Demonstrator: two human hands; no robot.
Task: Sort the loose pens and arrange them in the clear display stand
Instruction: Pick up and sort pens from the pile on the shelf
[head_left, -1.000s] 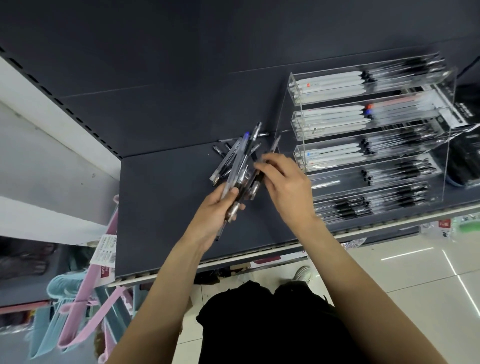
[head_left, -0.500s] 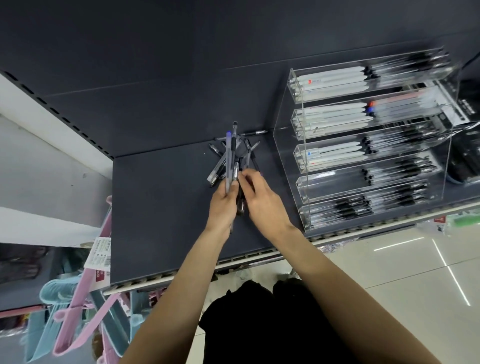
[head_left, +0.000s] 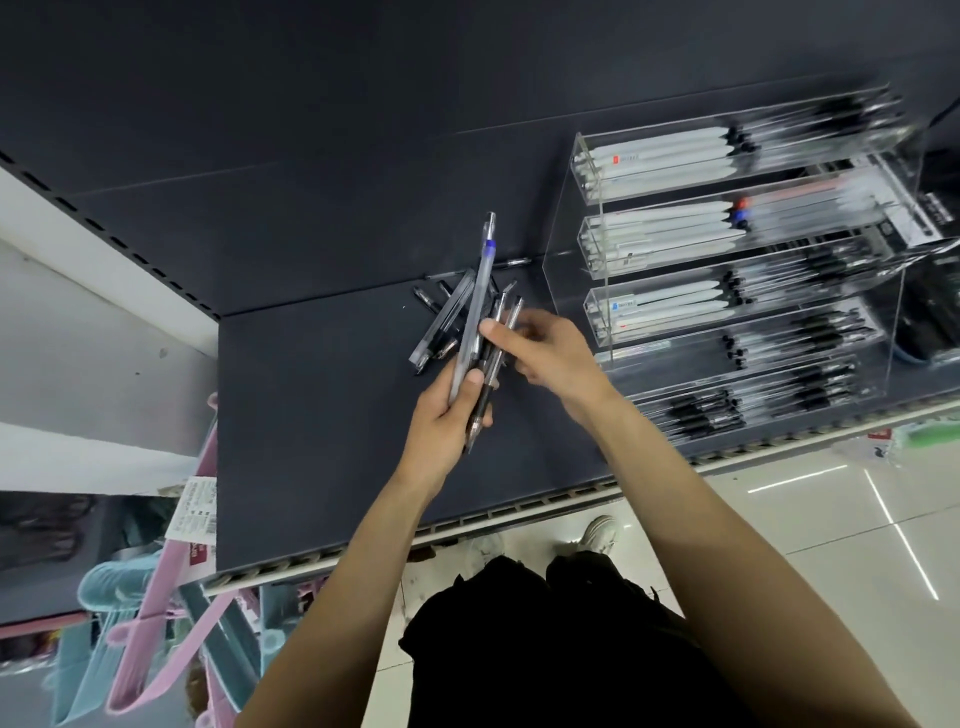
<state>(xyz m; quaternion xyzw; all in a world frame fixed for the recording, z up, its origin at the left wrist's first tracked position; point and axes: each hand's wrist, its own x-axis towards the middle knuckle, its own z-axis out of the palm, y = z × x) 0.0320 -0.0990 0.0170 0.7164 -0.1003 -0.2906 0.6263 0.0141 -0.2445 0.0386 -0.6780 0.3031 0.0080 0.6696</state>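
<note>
My left hand (head_left: 447, 421) is shut on a bundle of pens (head_left: 477, 306), clear barrels with one blue-banded pen sticking up highest. My right hand (head_left: 550, 353) pinches one of the dark pens (head_left: 500, 338) in that bundle with thumb and forefinger. Behind the bundle a small pile of loose pens (head_left: 441, 317) lies on the dark shelf (head_left: 311, 415). The clear display stand (head_left: 571, 218) stands to the right, with tiered trays holding rows of white and black pens.
The shelf's front edge (head_left: 519, 519) runs below my arms, with the tiled floor and a shoe beyond it. Pink and teal hangers (head_left: 145, 613) hang at lower left. A dark container (head_left: 930, 322) sits right of the stand.
Both hands have lifted slightly from the pile. The bundle in my left hand now tilts right, and my right hand has shifted right while pinching one dark pen.
</note>
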